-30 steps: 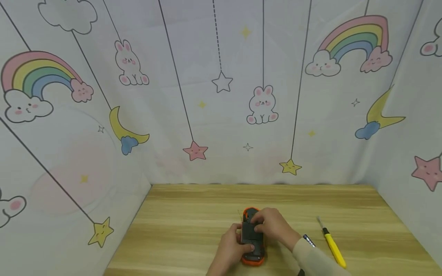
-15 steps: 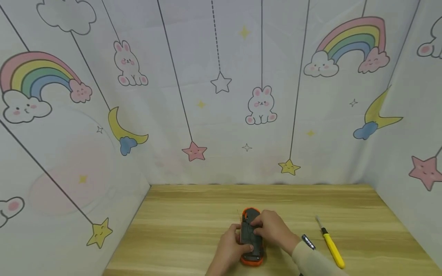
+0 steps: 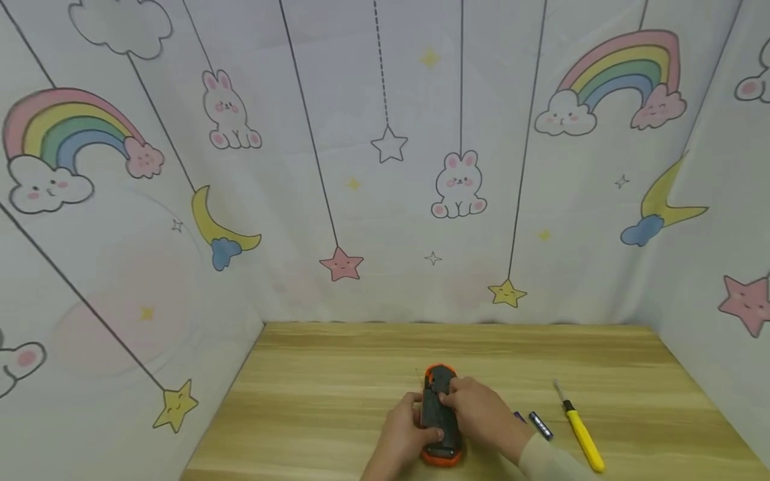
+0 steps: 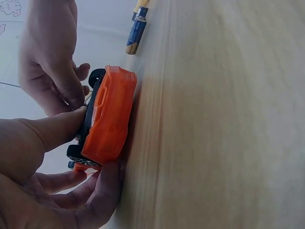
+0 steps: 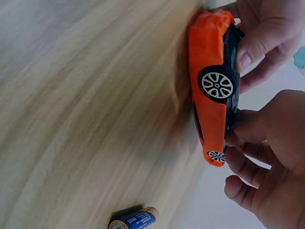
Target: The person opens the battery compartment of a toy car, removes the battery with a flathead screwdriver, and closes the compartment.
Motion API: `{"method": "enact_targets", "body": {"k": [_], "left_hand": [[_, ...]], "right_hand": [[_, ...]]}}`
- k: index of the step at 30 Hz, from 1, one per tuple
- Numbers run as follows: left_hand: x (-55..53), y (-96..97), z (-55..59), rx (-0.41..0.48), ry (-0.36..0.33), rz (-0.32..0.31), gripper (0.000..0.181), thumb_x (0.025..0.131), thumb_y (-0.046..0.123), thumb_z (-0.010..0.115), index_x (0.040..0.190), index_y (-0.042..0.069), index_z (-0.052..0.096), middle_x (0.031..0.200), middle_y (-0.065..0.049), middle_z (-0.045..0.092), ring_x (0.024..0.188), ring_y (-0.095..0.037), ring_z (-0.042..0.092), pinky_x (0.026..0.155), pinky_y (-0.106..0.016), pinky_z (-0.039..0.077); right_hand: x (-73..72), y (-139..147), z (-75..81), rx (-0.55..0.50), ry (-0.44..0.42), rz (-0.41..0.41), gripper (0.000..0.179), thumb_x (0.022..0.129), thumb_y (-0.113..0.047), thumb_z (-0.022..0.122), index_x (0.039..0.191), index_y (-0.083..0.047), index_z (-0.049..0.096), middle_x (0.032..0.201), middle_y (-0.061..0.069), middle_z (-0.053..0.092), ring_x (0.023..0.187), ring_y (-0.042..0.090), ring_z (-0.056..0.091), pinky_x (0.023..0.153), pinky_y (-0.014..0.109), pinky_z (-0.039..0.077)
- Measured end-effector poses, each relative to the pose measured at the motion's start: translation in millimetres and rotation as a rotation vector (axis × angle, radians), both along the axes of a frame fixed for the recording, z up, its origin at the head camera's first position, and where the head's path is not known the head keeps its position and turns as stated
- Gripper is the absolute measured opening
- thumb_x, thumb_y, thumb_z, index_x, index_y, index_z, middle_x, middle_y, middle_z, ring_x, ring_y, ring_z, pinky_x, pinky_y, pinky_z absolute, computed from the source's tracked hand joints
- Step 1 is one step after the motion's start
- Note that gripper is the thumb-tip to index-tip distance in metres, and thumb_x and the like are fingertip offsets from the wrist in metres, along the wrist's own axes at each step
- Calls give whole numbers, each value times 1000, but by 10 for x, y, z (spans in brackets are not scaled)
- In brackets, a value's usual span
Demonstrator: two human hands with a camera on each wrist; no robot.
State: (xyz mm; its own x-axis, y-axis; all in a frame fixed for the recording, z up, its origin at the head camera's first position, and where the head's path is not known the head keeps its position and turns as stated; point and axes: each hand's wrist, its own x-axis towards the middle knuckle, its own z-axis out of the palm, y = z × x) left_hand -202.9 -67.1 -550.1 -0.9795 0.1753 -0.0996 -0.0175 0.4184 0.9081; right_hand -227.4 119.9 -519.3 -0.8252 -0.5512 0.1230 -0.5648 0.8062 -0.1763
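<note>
An orange toy car (image 3: 442,461) lies upside down on the wooden table, its black underside (image 3: 441,421) facing up. My left hand (image 3: 402,427) grips it from the left, thumb pressed on the underside near the closer end. In the left wrist view the left fingers (image 4: 107,191) wrap the orange body (image 4: 112,114). From the right, my right hand (image 3: 481,407) has bent fingers touching the underside at the car's farther half. The right wrist view puts those fingertips (image 5: 236,160) at the underside's edge, between the two wheels. What lies between them is hidden; I cannot tell whether they pinch anything.
Two blue batteries lie right of the right wrist, one battery (image 3: 541,425) in full and another battery (image 3: 519,417) partly covered. Further right is a screwdriver with a yellow handle (image 3: 585,441). A printed white cloth (image 3: 385,200) surrounds the table (image 3: 313,374) behind and at both sides.
My right hand has shifted slightly nearer along the car, its index finger drawn back from the far end. Its sleeve moved down, uncovering the batteries. The left hand keeps its grip.
</note>
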Motion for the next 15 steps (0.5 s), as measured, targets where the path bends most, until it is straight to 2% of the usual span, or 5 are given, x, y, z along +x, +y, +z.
{"method": "enact_targets", "body": {"k": [3, 6, 8, 12, 15], "left_hand": [[0, 3, 15, -3, 0, 0, 66, 77, 9, 87, 134, 3, 55, 85, -1, 67, 77, -14, 64, 70, -34, 51], [-7, 2, 19, -11, 10, 0, 65, 77, 10, 88, 133, 3, 55, 83, -1, 67, 75, -14, 63, 69, -33, 50], [-13, -1, 15, -18, 17, 4, 64, 77, 11, 88, 132, 3, 56, 83, -1, 66, 75, -14, 62, 68, -33, 49], [-13, -11, 2, -15, 23, 13, 64, 75, 11, 89, 130, 4, 57, 83, -1, 67, 75, -14, 63, 69, -34, 49], [-4, -15, -16, -11, 19, 19, 64, 76, 12, 90, 130, 4, 57, 83, 0, 68, 76, -13, 63, 69, -33, 50]], "right_hand": [[45, 7, -14, 74, 94, 46, 45, 78, -6, 78, 122, -13, 77, 100, 0, 64, 76, 12, 45, 65, 29, 49], [68, 19, -36, 40, 100, 41, 51, 74, -2, 77, 124, -10, 75, 105, 3, 64, 80, 14, 47, 70, 33, 52], [65, 31, -63, -82, 16, -29, 49, 78, -2, 75, 126, -6, 72, 104, 2, 64, 83, 12, 53, 72, 33, 53], [48, 65, -110, -427, -196, -258, 44, 88, -10, 76, 129, 0, 65, 100, 4, 63, 85, 15, 63, 72, 36, 54], [42, 88, -138, -529, -296, -366, 57, 87, -23, 81, 133, 3, 61, 104, 9, 65, 91, 22, 66, 77, 44, 56]]}}
